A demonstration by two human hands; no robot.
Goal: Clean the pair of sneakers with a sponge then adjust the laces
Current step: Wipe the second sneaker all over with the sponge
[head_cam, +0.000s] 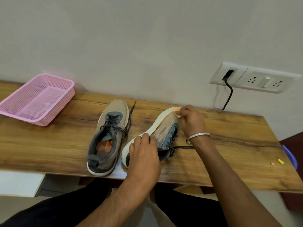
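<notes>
While left hand clamps tipped shoe at heel, keep right hand pinching sponge; scrub toe with short strokes.

No legible text anywhere.

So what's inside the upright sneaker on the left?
Inside the upright sneaker an orange insole shows at the heel opening. Farther toward the toe, the tongue and laces cover the interior, so nothing else can be told.
</notes>
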